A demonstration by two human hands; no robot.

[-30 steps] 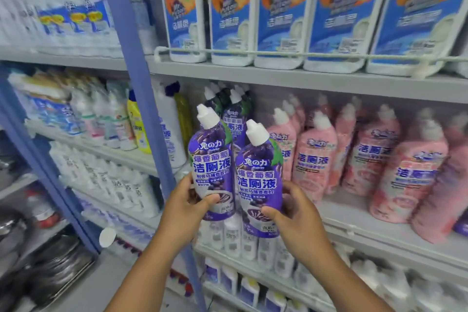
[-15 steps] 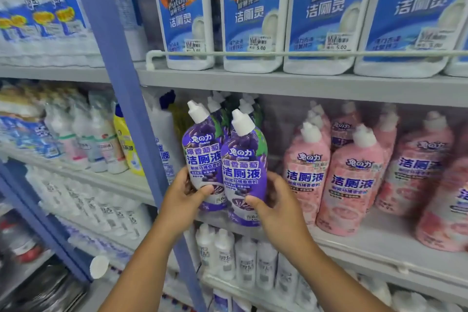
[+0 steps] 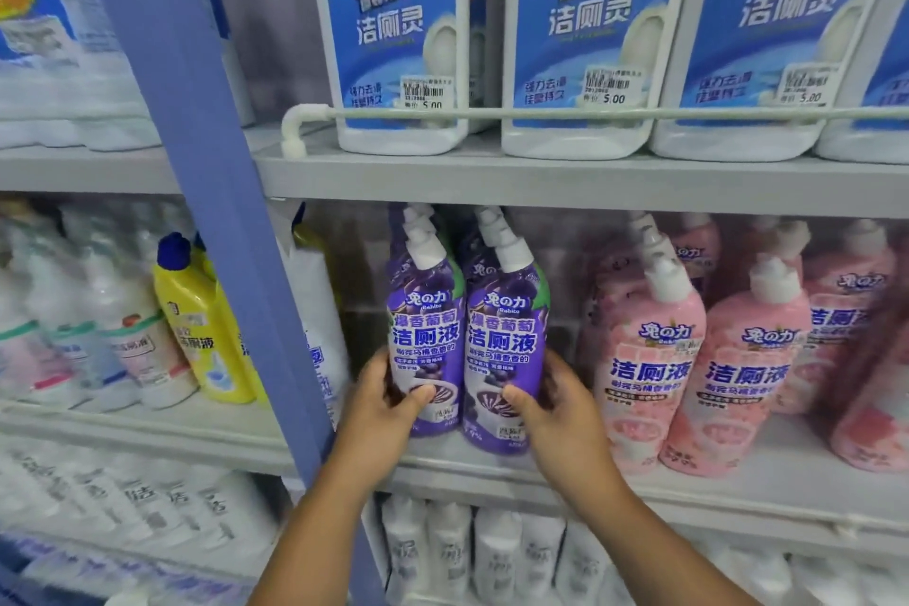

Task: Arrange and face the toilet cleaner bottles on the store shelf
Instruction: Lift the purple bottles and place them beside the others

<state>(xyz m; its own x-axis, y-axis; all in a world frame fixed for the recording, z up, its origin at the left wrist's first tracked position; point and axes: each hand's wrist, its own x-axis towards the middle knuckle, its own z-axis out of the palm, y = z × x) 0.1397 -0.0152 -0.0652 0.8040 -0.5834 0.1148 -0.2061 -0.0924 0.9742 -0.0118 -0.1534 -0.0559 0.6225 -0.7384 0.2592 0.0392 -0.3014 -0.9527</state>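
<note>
Two purple toilet cleaner bottles with white caps stand side by side on the middle shelf (image 3: 738, 482), labels facing me. My left hand (image 3: 381, 413) grips the left purple bottle (image 3: 425, 335) low on its side, thumb across the label. The right purple bottle (image 3: 504, 340) is held the same way by my right hand (image 3: 556, 408). More purple bottles stand in rows behind them, mostly hidden. Pink bottles (image 3: 649, 369) of the same make fill the shelf to the right.
A blue upright post (image 3: 221, 212) stands just left of my left hand. Large white Mr Puton bottles (image 3: 393, 39) sit above behind a rail (image 3: 590, 113). A yellow bottle (image 3: 201, 325) and white bottles stand in the left bay. White bottles (image 3: 492, 551) fill the shelf below.
Both hands have carried the two purple bottles up and back into the middle shelf, in front of the purple rows. The view has moved closer to the shelf.
</note>
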